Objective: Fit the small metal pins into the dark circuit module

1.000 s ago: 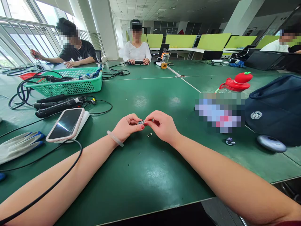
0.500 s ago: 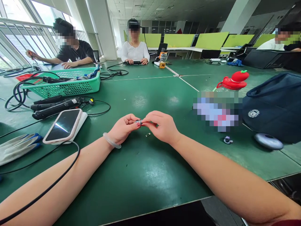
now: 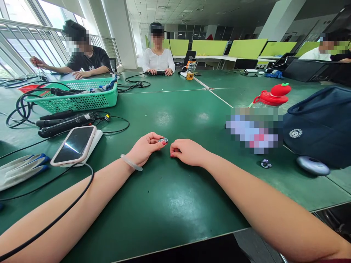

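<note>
In the head view, the left hand [image 3: 144, 149] is closed in a pinch on a small, silvery, rectangular piece with dark markings [image 3: 163, 140], seemingly metal, gripped between thumb and fingers over the green tabletop [image 3: 164, 212]. The piece juts past the thumb tip toward the right hand [image 3: 190, 152], which is just beside it but not touching it. The right thumb and forefinger curl inward, close together, with their tips low; I cannot tell whether anything tiny is caught between them.

The piece looks light and stiff, probably rather slick, and small enough to slip from a loose pinch. Its details are too fine to make out, so gentle pressure seems wise. Its long edges look like the safest hold, with the jutting end offering a second grip.

Beyond the left hand and to its left stands a mint-green perforated plastic basket [image 3: 82, 105], holding black gear [image 3: 64, 91] and grey-and-blue fabric, perhaps gloves [image 3: 102, 87]. Well ahead of the right hand is a clear bottle with an orange strap [image 3: 191, 65], amber liquid inside. To the right hand's right, farther off, stand a red-lidded clear bottle [image 3: 271, 98], its contents obscured by pixelation, and a navy cloth bag [image 3: 323, 124], its inside hidden.
</note>
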The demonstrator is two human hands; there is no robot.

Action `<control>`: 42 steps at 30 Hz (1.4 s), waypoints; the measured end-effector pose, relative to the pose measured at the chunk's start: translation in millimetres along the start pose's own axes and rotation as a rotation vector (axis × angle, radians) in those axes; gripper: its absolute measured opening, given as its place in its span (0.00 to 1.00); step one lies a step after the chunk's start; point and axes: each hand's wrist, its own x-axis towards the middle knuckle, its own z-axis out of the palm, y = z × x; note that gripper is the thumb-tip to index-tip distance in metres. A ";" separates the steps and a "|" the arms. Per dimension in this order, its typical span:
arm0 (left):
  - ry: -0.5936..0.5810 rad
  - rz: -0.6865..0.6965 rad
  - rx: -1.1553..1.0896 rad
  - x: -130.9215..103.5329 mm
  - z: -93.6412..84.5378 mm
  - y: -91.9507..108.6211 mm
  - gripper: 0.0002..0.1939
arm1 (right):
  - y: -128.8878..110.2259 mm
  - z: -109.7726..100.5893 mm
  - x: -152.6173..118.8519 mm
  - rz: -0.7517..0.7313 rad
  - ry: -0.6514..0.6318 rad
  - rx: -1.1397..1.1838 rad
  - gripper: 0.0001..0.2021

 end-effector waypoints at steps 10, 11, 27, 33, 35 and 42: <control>-0.038 0.001 0.063 0.2 -0.4 -2.0 0.15 | 7.1 3.9 8.3 0.002 0.056 0.042 0.05; -0.043 0.004 0.070 0.3 -0.8 -2.3 0.15 | 6.8 3.8 8.3 0.006 0.057 0.042 0.05; -0.077 -0.005 0.130 0.9 -2.2 -3.1 0.16 | 6.3 -3.6 0.2 -0.034 0.002 -0.014 0.04; -0.086 0.002 0.167 0.2 -2.9 -2.8 0.16 | 15.0 -3.4 2.1 0.048 0.084 -0.042 0.04; -0.084 0.002 0.175 -0.1 -3.0 -2.6 0.16 | 17.7 -3.2 2.6 0.086 0.106 -0.067 0.04; -0.072 0.010 0.200 1.1 -3.6 -4.5 0.16 | 19.8 -4.0 2.3 0.151 0.129 -0.104 0.06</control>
